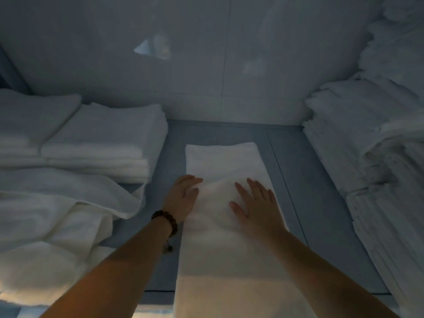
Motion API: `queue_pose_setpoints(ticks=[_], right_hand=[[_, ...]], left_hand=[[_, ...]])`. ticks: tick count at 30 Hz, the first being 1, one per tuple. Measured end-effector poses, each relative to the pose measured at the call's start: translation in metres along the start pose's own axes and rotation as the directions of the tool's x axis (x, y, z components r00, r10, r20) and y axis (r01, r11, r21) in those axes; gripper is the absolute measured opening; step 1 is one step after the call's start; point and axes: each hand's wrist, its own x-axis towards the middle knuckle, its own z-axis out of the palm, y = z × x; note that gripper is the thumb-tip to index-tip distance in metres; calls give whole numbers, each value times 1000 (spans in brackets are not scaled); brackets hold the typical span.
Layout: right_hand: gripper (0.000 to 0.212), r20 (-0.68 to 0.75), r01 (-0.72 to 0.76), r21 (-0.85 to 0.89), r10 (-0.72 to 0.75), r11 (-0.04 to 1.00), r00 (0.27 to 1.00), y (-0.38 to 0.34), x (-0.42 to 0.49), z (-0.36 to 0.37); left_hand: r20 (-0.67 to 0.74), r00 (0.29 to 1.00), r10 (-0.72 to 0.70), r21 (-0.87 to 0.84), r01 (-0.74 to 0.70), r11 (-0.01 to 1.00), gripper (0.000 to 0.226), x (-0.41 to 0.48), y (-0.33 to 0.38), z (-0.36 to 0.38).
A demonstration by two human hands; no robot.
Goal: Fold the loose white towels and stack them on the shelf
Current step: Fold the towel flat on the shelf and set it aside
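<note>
A long white towel (223, 161), folded into a narrow strip, lies lengthwise on the blue-grey shelf (321, 203), running from the near edge toward the back wall. My left hand (183, 198), a bead bracelet on its wrist, rests with straight fingers on the strip's left edge. My right hand (257, 203) lies flat on the towel with fingers spread. Both hands sit about halfway along the strip. Loose white towels (57, 214) lie crumpled at the left.
A stack of folded white towels (103, 143) stands at the back left, with another folded pile (29, 118) beside it. A tall stack of folded linen (371, 157) fills the right side. A pale back wall (206, 65) closes the shelf.
</note>
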Motion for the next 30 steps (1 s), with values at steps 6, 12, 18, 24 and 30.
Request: queue_pose_setpoints(ticks=[6,12,18,24,30], right_hand=[[66,56,23,-42,-20,999,998,5,53,14],[68,101,33,-79,-25,996,995,10,51,27],[52,-58,65,-41,-67,997,996,15,92,13],[55,120,73,-68,-65,995,991,12,133,24],[51,79,120,-83,-113,989,990,7,160,28]], left_hand=[[-12,994,-111,73,112,991,33,51,-2,6],[-212,976,-46,230,96,968,29,62,-4,8],[-187,982,0,193,36,981,23,86,-6,18],[-142,978,-150,392,194,899,37,115,-6,20],[138,980,141,753,-197,628,53,109,-4,57]])
